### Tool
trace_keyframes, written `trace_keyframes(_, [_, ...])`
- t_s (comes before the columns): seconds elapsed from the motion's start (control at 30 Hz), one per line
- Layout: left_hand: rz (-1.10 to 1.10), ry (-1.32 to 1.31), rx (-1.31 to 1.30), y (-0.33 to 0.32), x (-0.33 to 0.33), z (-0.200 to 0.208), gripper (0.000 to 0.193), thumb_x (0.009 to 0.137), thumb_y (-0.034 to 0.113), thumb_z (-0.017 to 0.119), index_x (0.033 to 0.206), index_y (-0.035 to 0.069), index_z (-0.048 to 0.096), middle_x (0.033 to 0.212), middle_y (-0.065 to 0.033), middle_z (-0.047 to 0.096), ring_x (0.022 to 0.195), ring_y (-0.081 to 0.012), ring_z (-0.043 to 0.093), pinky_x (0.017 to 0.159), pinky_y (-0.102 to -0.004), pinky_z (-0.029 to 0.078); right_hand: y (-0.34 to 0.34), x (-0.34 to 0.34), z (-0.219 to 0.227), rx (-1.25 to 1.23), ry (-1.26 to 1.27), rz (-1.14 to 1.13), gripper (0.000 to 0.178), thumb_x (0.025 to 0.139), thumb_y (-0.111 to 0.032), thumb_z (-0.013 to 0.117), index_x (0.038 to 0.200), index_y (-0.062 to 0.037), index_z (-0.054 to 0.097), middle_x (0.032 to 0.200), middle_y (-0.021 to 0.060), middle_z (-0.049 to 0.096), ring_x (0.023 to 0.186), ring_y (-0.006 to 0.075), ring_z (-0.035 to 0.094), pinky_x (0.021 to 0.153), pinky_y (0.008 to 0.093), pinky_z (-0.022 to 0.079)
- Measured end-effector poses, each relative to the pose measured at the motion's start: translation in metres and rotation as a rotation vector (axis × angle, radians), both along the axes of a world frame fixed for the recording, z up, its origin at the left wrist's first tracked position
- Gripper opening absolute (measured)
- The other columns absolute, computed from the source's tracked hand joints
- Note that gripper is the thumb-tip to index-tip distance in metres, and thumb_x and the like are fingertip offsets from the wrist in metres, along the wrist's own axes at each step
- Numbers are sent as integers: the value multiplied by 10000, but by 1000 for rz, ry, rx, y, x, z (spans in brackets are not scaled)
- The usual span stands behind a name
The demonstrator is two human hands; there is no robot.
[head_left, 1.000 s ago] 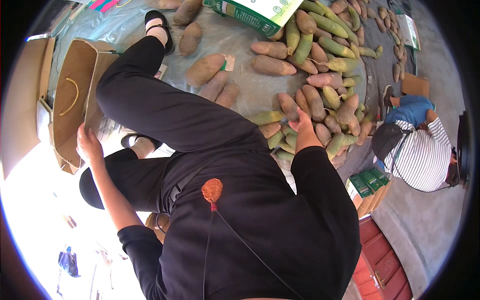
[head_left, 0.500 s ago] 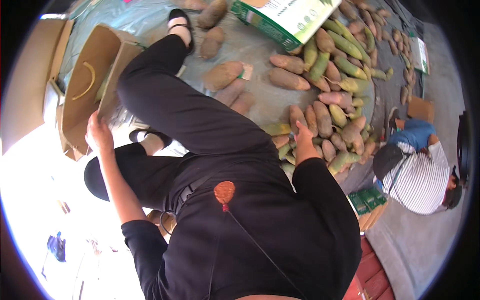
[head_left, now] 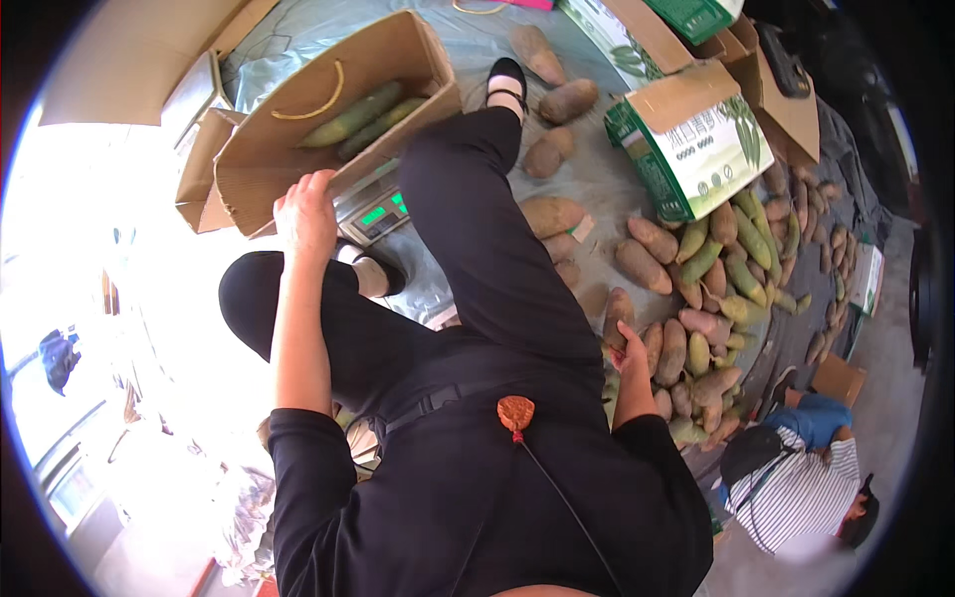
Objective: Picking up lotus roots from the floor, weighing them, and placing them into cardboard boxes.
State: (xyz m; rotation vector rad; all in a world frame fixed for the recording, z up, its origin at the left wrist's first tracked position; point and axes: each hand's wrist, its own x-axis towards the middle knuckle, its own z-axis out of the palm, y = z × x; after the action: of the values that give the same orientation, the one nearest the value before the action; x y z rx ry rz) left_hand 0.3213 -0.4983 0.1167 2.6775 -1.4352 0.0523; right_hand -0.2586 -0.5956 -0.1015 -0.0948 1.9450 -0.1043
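With my left hand [head_left: 305,214] I grip the near rim of an open cardboard box [head_left: 244,164] that has a yellow cord handle. Long green radishes [head_left: 363,111] lie inside it. The box rests on a scale [head_left: 370,217] with lit green digits, partly hidden under it. My right hand [head_left: 629,350] is closed around the lower end of an elongated brownish-pink radish [head_left: 619,310], at the near left edge of a radish heap [head_left: 711,343]. Its fingertips are partly hidden.
A white-and-green printed carton [head_left: 696,149] stands beyond the heap, with more cartons behind. Several loose radishes [head_left: 550,154] lie on the plastic sheet by my foot. To the right, a person in a striped shirt [head_left: 796,488] bends down.
My view has swung left, so the scene sits further right and the box's radishes and scale now show. My left hand stays on the box rim, my right hand on the radish.
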Motion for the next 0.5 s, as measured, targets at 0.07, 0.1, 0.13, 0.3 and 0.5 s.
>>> trace_keyframes(0.07, [-3,48,-35,1,-2,3,246,818,71,552,1054,126,594,957,-66,619,938,-266,582,815,-414,417,-14,21,8,-111,-107,156,542,631,-319,819,1053,-98,562,985,87,594,645,199,570,548,290,457])
trace_keyframes(0.1, [-3,66,-44,0,-3,4,242,820,71,550,1052,123,596,954,-68,619,939,-264,582,816,-414,417,-25,33,18,-126,-109,165,542,631,-319,819,1053,-98,562,985,87,594,645,199,570,548,290,457])
trace_keyframes(0.13, [0,81,-47,1,-2,4,239,823,70,548,1051,119,598,950,-71,618,940,-263,582,817,-414,416,-37,53,33,-243,-169,216,583,629,-322,820,1093,-92,552,999,89,592,678,187,576,562,285,457])
trace_keyframes(0.3, [31,185,-121,8,0,10,192,833,87,557,1018,72,604,944,-98,618,920,-304,584,792,-422,431,-112,155,119,-650,-368,445,723,655,-228,800,1277,-62,469,1074,41,573,858,134,559,684,266,443])
trace_keyframes(0.5, [106,249,-281,9,-2,20,151,830,142,596,944,48,623,924,-109,618,918,-311,580,822,-409,432,-171,284,242,-1060,-580,754,662,658,-84,757,1249,8,471,1158,105,552,1070,189,524,917,311,412])
